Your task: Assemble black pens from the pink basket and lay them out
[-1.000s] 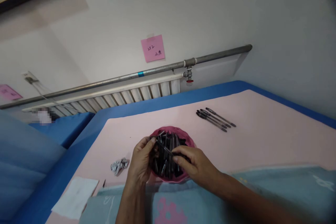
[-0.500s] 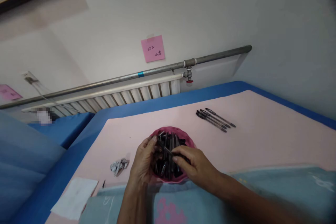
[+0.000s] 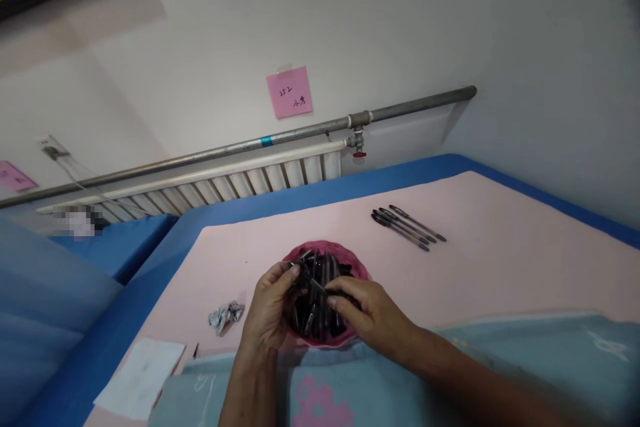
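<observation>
Centrally, a pink basket (image 3: 320, 245) stands on a pink sheet (image 3: 500, 260), with many dark pens (image 3: 320, 323) heaped inside it; both hands work over its opening, and the basket's centre serves as the dial, twelve being toward the wall (image 3: 380, 20). The left hand (image 3: 267, 303), at nine o'clock, has its thumb and fingers pinched on one end of a slender pen (image 3: 317, 286); the right hand (image 3: 367, 310), at four, has thumb and forefinger clamped on the other end; the pen thus spans the gap, slanting from about ten o'clock toward four, above the heap; whether the left fingers grip a cap cannot be told, as they cover that end.

At two o'clock, well apart from the basket, four pens (image 3: 407, 228) lie side by side, roughly parallel; between eight and nine lies crumpled foil (image 3: 225, 315), near the left wrist; farther out, at eight, lies white paper (image 3: 140, 377), with a small dark piece (image 3: 195, 350) just beside it; at six, a blue-green cloth (image 3: 380, 383) borders the basket; toward twelve, a radiator (image 3: 280, 177) runs below a pipe (image 3: 210, 153).
</observation>
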A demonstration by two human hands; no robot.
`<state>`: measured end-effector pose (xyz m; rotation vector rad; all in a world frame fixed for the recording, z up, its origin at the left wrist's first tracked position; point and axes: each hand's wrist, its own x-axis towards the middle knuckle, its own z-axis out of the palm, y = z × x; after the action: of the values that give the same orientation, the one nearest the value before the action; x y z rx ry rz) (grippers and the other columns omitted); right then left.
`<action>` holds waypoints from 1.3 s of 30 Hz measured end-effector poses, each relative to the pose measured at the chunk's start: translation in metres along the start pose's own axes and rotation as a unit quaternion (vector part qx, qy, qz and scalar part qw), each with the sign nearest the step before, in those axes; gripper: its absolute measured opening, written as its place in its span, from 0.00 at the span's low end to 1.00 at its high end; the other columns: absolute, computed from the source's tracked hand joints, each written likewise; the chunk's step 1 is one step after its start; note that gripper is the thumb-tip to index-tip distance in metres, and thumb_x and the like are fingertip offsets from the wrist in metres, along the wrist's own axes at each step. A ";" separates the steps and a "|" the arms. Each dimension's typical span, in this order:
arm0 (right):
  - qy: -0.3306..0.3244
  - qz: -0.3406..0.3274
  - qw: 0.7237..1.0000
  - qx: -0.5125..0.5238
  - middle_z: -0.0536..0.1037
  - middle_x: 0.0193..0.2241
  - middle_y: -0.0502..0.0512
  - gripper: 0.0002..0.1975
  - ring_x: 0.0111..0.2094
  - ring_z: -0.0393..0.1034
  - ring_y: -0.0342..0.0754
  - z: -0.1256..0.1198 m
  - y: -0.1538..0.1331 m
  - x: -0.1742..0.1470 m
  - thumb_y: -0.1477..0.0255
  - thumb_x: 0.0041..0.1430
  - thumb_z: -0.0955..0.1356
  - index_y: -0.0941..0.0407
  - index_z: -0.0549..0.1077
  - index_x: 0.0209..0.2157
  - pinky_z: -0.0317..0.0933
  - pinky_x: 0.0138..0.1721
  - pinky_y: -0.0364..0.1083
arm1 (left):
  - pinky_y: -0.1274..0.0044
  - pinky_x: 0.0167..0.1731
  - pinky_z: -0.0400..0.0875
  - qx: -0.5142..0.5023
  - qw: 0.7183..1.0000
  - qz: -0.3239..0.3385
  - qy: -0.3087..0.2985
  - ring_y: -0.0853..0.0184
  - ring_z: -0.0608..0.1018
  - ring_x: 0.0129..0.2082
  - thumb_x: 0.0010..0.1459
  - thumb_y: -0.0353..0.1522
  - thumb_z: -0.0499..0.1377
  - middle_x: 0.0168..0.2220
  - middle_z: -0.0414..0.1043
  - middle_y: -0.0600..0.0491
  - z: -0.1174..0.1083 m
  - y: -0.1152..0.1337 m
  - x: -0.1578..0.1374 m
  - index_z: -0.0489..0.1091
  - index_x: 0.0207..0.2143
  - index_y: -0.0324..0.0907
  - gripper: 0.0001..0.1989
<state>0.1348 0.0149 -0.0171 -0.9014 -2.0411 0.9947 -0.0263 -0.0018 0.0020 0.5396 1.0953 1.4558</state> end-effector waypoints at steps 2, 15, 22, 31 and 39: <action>0.001 0.001 1.000 0.009 0.75 0.31 0.51 0.08 0.33 0.69 0.45 0.000 0.000 0.000 0.74 0.57 0.61 0.55 0.71 0.35 0.60 0.37 0.45 | 0.81 0.25 0.69 -0.011 1.000 -0.009 -0.010 0.72 0.75 0.26 0.38 0.32 0.67 0.28 0.75 0.52 0.001 0.001 -0.001 0.72 0.29 0.37 0.14; -0.040 0.123 0.957 0.261 0.68 0.22 0.48 0.07 0.24 0.61 0.42 -0.002 -0.004 0.002 0.69 0.52 0.64 0.56 0.73 0.31 0.55 0.26 0.42 | 0.83 0.27 0.69 -0.053 0.998 0.018 0.002 0.74 0.75 0.23 0.38 0.29 0.67 0.23 0.75 0.54 0.000 0.000 0.000 0.71 0.23 0.37 0.09; -0.057 0.202 0.871 0.445 0.66 0.17 0.46 0.06 0.16 0.55 0.36 -0.005 -0.012 0.003 0.69 0.47 0.67 0.58 0.71 0.25 0.47 0.18 0.38 | 0.80 0.30 0.69 -0.040 0.997 0.060 -0.028 0.71 0.75 0.26 0.41 0.32 0.65 0.25 0.75 0.54 0.003 -0.001 -0.002 0.72 0.25 0.39 0.07; 0.043 0.181 0.912 0.366 0.73 0.26 0.50 0.10 0.28 0.65 0.43 -0.016 0.004 0.013 0.68 0.48 0.68 0.59 0.74 0.32 0.58 0.31 0.43 | 0.77 0.30 0.59 0.541 0.821 0.180 -0.029 0.67 0.69 0.28 0.40 0.31 0.63 0.25 0.68 0.54 -0.008 0.005 -0.005 0.71 0.21 0.43 0.03; 0.052 0.180 0.923 0.337 0.72 0.26 0.49 0.09 0.28 0.64 0.42 -0.015 0.004 0.012 0.69 0.49 0.67 0.58 0.74 0.32 0.57 0.31 0.42 | 0.75 0.27 0.55 0.686 0.706 0.160 -0.067 0.65 0.68 0.26 0.41 0.29 0.61 0.26 0.66 0.51 -0.006 -0.009 -0.003 0.69 0.19 0.42 0.03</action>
<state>0.1413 0.0323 -0.0103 -0.9235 -1.3007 1.6683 -0.0265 -0.0075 -0.0080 1.9159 1.9257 0.5528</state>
